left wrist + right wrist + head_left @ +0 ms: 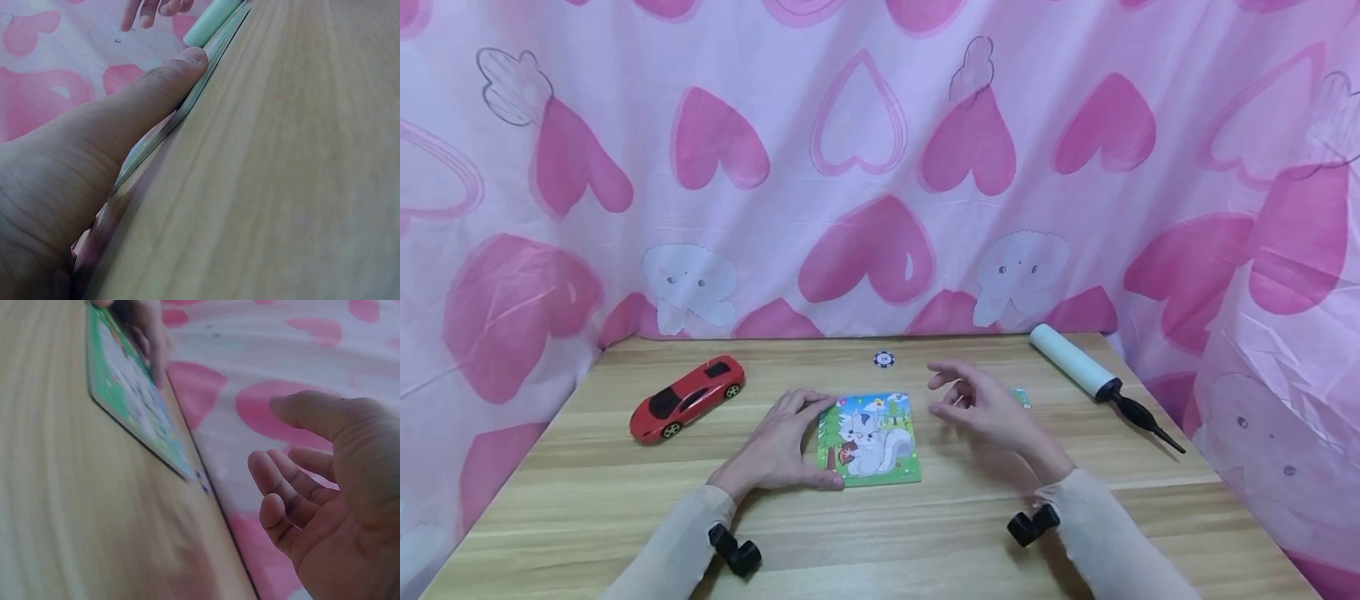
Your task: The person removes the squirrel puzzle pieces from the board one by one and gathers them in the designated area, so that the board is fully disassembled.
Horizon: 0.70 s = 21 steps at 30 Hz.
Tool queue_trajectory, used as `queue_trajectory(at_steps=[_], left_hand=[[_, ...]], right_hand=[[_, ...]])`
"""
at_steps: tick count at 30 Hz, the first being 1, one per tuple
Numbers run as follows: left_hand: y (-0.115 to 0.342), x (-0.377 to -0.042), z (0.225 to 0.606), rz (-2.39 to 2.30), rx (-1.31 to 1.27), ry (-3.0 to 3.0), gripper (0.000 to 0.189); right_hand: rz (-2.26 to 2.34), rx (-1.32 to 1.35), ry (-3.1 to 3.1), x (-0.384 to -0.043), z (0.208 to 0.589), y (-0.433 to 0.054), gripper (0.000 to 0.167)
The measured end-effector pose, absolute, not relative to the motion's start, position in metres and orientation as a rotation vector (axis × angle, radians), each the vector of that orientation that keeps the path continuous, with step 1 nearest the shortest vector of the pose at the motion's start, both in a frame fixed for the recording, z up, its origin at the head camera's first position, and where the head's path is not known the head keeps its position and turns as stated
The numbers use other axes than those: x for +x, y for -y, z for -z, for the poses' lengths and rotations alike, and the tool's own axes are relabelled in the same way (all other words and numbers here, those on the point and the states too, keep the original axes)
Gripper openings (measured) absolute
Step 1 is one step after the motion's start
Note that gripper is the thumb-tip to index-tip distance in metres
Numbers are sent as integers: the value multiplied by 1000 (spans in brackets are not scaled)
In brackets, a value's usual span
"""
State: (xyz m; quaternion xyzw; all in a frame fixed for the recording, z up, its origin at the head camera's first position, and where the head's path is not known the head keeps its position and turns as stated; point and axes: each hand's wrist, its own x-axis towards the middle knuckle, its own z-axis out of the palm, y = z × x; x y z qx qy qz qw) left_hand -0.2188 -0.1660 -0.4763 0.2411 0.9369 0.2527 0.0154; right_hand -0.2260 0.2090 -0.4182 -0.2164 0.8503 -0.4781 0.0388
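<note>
A thin square puzzle board (880, 446) with a cartoon squirrel on a green and blue scene lies on the wooden table. My left hand (782, 446) holds it at its left side, the thumb (181, 65) along the near edge and the forefinger at the far left corner. Off to the board's right, my right hand (981, 408) hovers over the table with fingers loosely bent and nothing in them. Just behind that hand lies a small green and blue piece (1020, 397), partly covered by it.
A red toy car (688, 398) stands on the left of the table (880, 550). Behind the board lies a round chip (883, 359). A pale green roller with a black handle (1075, 362) lies at the right. A pink heart-print curtain (865, 167) hangs around the back and sides.
</note>
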Motion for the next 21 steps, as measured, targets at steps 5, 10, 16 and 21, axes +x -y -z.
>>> queue_trajectory(at_steps=[5,10,16,21], left_hand=[[166,-219,475,-788,755,-2912,136],[166,-219,475,-796,765,-2910,135],[166,-219,475,-801,761,-2901,136],[167,-219,475,-789,762,-2910,136]], right_hand=[[1446,-612,-2524,-220,431,-189,58],[1372,-621,-2490,-214,445,-177,53],[1247,-661,-2535,-213,453,-171,52],[1179,-736,-2558,-214,456,-168,53]])
